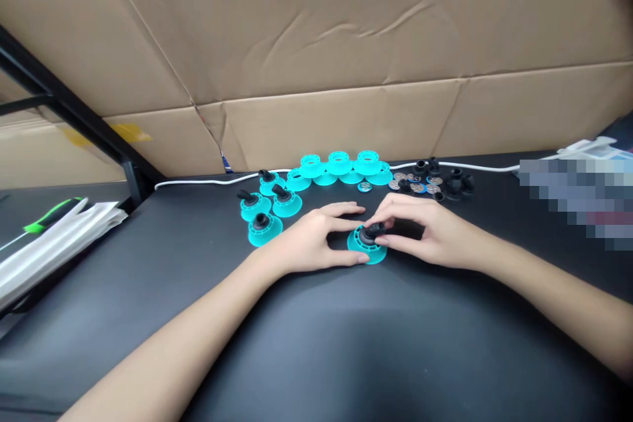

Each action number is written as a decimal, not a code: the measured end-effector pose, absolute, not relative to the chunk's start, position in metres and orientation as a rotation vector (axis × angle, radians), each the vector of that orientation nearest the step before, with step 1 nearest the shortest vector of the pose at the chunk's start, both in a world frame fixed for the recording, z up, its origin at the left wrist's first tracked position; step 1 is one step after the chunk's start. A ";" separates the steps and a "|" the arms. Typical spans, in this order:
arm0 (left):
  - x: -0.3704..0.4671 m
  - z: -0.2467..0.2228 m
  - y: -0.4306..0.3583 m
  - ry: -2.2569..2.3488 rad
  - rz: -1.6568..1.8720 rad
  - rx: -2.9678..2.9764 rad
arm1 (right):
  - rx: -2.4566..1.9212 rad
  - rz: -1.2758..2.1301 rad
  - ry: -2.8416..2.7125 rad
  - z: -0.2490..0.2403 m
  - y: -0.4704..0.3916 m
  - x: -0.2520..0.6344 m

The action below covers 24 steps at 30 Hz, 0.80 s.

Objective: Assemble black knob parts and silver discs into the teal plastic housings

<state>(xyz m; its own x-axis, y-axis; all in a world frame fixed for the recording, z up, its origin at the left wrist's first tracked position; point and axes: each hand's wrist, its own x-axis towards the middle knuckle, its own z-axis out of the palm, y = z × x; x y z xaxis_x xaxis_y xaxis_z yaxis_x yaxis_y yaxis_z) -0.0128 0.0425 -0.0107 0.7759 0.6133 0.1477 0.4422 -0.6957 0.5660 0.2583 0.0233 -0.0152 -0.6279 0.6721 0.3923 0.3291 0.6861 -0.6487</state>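
Close in, toward the middle of the surface (pixel 316 330), the left hand (pixel 314 237) is holding a teal cone (pixel 374 256), its grip closed around the sides with the thumb in front. The right hand (pixel 440 234) is pinching a black piece (pixel 376 230) on top of that cone, its grip squeezed tight between thumb and finger. The black piece is leaning to the right.

Over toward the left edge, white packets (pixel 62 244) are lying with a green tool (pixel 52 216) behind them. Past the left hand, four topped cones (pixel 266 234) are standing together, each wearing a black part.

Nearer the far edge, round discs (pixel 419 188) are lying to the right, and loose black parts (pixel 461 184) are sitting beside them; they look a bit blurry, so I can't count them well. Plain teal cones (pixel 339 162) are sitting in two layers near the far edge. Behind, a white cord (pixel 208 182) is running along brown cardboard (pixel 316 46).
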 end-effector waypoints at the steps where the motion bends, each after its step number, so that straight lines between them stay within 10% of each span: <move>1: -0.013 -0.011 0.043 0.788 0.451 2.455 | -0.763 0.708 -2.256 -0.015 0.023 0.258; 24: -0.014 -0.009 0.042 0.779 0.423 2.495 | -0.657 0.741 -2.439 -0.002 0.024 0.267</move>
<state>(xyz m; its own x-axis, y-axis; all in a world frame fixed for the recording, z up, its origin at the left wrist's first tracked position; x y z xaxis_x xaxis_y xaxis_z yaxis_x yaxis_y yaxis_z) -0.0142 0.0417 -0.0090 0.7891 0.5973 0.1437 0.4457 -0.7176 0.5352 0.2668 0.0242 -0.0020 -0.7564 0.5703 0.3205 0.2955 0.7349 -0.6104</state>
